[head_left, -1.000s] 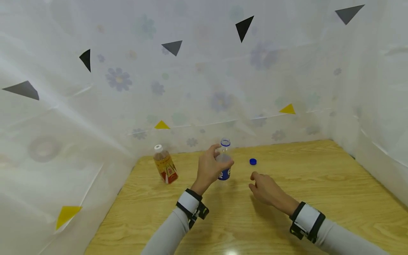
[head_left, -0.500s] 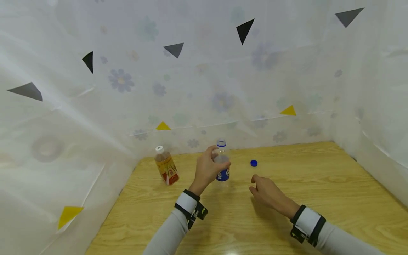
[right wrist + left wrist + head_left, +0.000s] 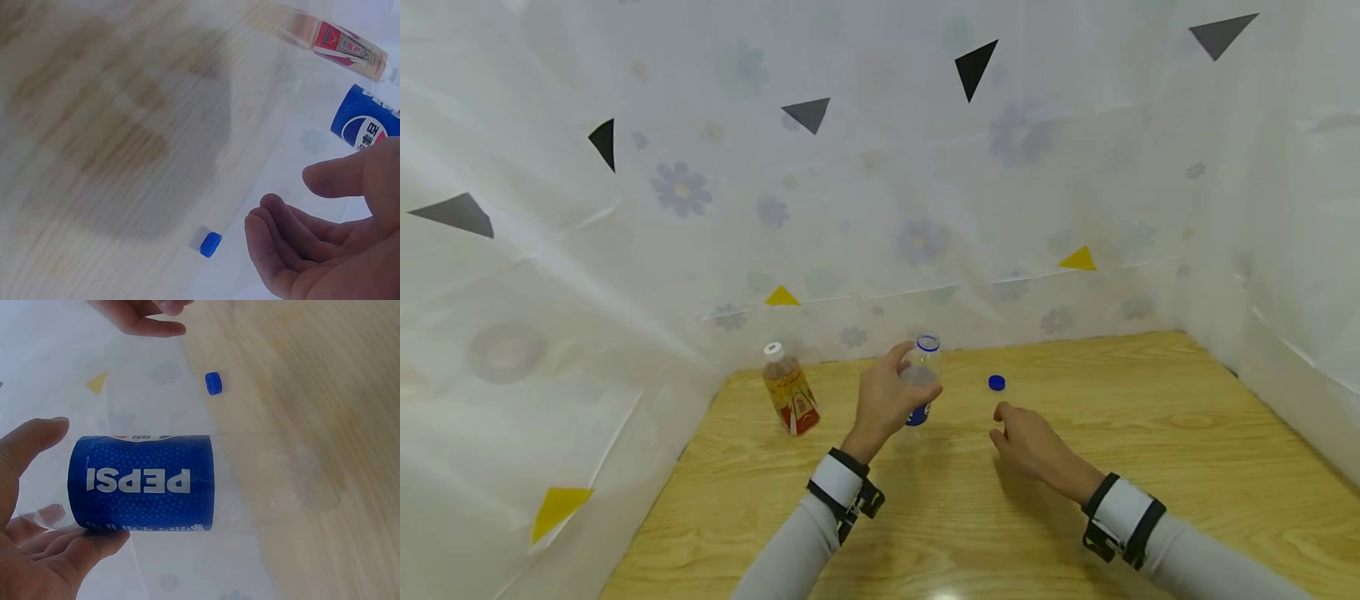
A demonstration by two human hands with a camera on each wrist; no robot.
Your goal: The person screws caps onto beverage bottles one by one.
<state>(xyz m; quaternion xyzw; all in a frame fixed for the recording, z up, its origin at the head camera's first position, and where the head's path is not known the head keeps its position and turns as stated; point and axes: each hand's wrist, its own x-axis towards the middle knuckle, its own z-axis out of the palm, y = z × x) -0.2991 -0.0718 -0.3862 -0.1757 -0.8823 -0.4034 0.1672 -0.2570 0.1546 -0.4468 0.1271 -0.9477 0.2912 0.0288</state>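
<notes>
My left hand (image 3: 886, 398) is wrapped around the clear Pepsi bottle (image 3: 921, 377), held a bit above the desk (image 3: 1150, 433). It looks empty, so I think it is very light and would squash if I squeezed hard. The blue label (image 3: 142, 482) looks like the best place to hold. My right hand (image 3: 1028, 442) is loose and empty, near the blue cap (image 3: 996, 382). Since a moment ago, the bottle tipped a little and rose.

- A wooden table (image 3: 1150, 433) holds the things.
- A small blue cap (image 3: 996, 382) lies on it.
- A brown drink bottle (image 3: 788, 388) stands at the back left.
</notes>
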